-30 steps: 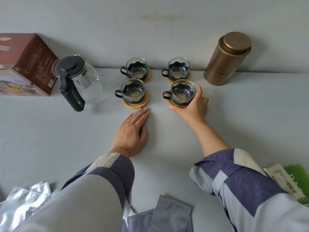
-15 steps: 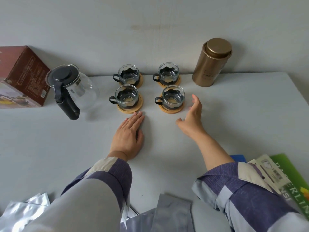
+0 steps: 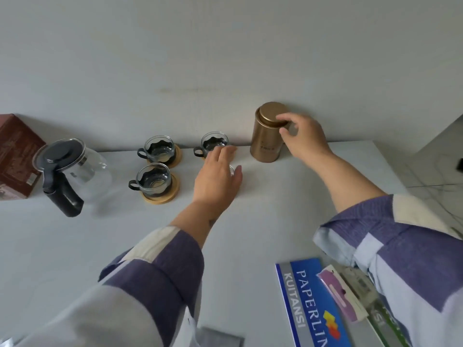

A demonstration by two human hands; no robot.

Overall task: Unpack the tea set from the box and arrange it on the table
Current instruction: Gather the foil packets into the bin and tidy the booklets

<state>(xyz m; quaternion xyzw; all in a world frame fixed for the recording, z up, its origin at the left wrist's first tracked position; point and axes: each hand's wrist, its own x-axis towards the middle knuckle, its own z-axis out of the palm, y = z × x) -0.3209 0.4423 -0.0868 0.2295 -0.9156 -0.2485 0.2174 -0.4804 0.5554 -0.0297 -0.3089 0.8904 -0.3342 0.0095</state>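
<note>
The right hand [image 3: 304,139], fingers curled on the lid edge of the rigid, smooth gold cylindrical metal tin [image 3: 266,136], should grip its body; the flat, empty left hand [image 3: 218,176] hovers left of it.

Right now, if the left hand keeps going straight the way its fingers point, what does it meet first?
Probably the back right cup: the left hand's fingertips already overlap it in this view, though the hand may be above it. Beyond is the wall.

near-right cup [image 3: 232,169] behind left hand [image 3: 218,179]
</note>
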